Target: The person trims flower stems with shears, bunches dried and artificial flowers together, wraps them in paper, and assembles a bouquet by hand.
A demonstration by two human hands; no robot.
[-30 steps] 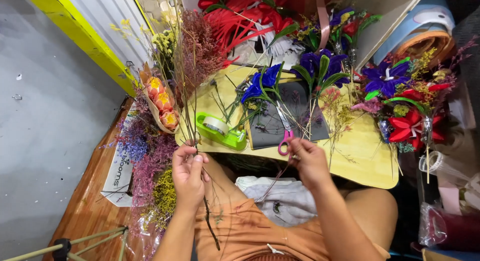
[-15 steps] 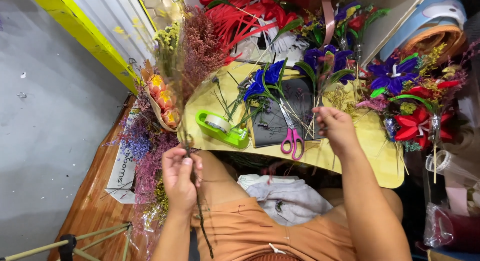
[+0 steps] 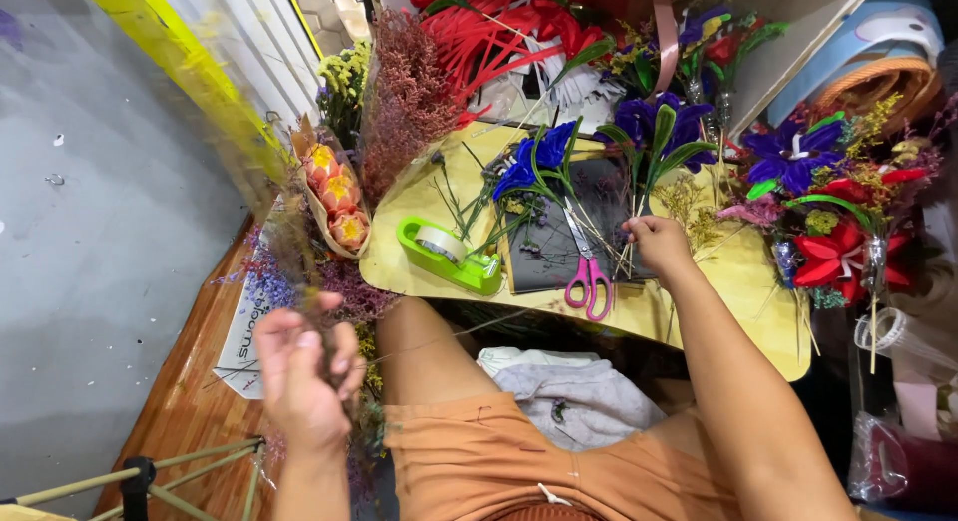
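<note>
Dried flower stems (image 3: 299, 252), thin and blurry, stick up out of the left hand (image 3: 304, 366), which is curled tight around their lower ends down by the left knee, over the wooden floor (image 3: 190, 401). Right hand (image 3: 654, 244) is way over on the yellow board (image 3: 738, 281), fingers pinched on a few thin stalks (image 3: 631, 197) next to the purple fabric flower (image 3: 659, 132), so the 2 hands are well apart. Pink-handled scissors (image 3: 587, 271) lie just left of that hand on a dark sheet (image 3: 544, 252), and a green tape dispenser (image 3: 447, 254) sits near the board's left edge. Blue fabric flower (image 3: 529, 162) lies between them, and a cone of 3 orange blooms (image 3: 337, 197) leans off the left side.
</note>
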